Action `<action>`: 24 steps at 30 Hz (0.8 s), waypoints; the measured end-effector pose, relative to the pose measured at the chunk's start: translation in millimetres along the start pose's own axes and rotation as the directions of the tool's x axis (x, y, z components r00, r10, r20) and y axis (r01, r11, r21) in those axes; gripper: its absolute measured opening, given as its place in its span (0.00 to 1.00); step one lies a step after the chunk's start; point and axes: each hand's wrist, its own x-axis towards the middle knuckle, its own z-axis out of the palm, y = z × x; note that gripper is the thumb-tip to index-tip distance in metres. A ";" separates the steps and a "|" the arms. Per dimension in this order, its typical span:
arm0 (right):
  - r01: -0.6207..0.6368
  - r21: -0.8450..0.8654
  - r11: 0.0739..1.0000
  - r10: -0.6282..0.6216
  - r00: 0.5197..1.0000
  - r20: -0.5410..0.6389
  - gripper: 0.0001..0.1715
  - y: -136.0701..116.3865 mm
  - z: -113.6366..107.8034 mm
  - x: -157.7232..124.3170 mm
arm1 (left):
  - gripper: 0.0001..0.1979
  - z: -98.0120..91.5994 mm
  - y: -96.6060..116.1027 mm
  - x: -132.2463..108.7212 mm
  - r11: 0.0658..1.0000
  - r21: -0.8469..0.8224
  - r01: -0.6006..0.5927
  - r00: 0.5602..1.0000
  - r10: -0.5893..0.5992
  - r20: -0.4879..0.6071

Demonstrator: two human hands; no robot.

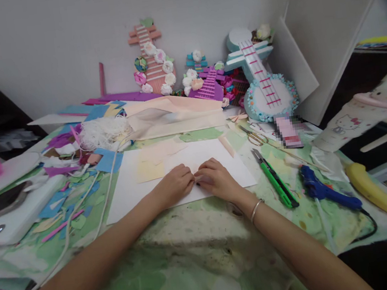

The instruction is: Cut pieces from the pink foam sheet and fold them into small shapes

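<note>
Both hands meet over the front part of a white sheet [125, 198]. My left hand [177, 183] is closed, its fingertips pressed near a small pale piece of paper [203, 178]. Around that piece, the fingers of my right hand [217, 179] are pinched; a bracelet circles this wrist. The left fingers hide what they may grip. Behind my left hand lies a thin pale yellow paper [150, 167] on the sheet. A rolled tan strip [227, 146] rests at the sheet's back right.
Right of the sheet lie a green utility knife [276, 179], scissors [254, 135], a blue glue gun [328, 189] and a banana [379, 192]. Paper scraps [66, 198], white string [102, 133] and a cable [69, 226] cover the left. Decorated paper instruments [268, 93] stand behind, beside a tumbler [349, 121].
</note>
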 end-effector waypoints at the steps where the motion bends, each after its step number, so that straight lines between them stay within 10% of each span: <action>1: 0.006 -0.017 1.000 -0.006 1.000 -0.014 0.08 0.4 1.0 0.5 | 0.10 0.4 0.7 1.0 0.998 -0.048 0.042 0.999 -0.042 -0.007; 13: -0.302 0.185 0.935 0.316 0.948 -0.049 0.10 9.9 -2.4 1.0 | 0.07 -27.7 -10.4 -21.0 0.935 -0.234 0.268 0.958 -0.285 -0.042; 24: -0.397 0.188 0.898 0.396 0.917 0.043 0.08 11.1 -5.4 4.6 | 0.07 -13.6 -15.3 -23.4 0.961 -0.217 0.171 0.977 -0.194 -0.090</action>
